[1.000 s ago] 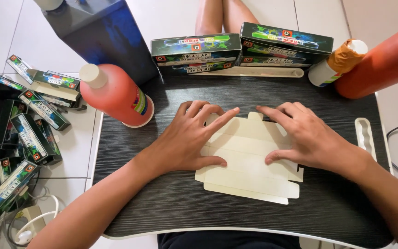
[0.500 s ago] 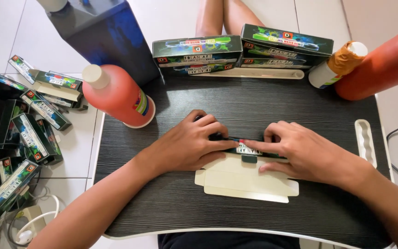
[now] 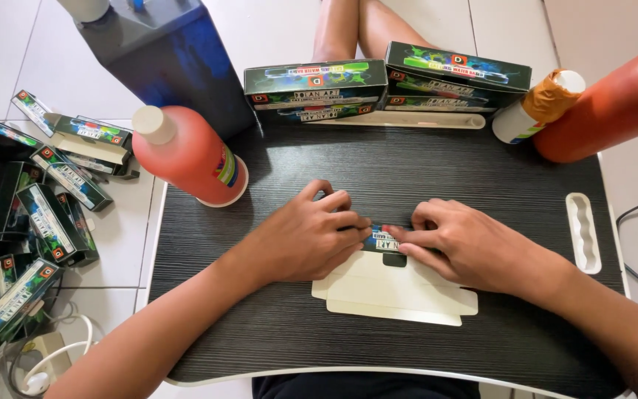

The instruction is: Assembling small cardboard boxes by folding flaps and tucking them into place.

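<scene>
Left hand (image 3: 308, 240) and right hand (image 3: 474, 247) press a flat cardboard box blank (image 3: 396, 292) on the dark tabletop (image 3: 437, 174). Fingers of both curled together, tips meeting, pinching the folded printed flap (image 3: 382, 240). Red bottle (image 3: 190, 157) stands well apart, left.

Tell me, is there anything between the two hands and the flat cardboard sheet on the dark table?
Nothing visible. The left hand and the right hand both press directly on the flat cardboard sheet, fingertips meeting at its folded printed edge. The red bottle stands apart.

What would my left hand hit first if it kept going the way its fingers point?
Probably the right hand: the left hand points rightward along the folded cardboard, and their fingertips already nearly meet.
</scene>
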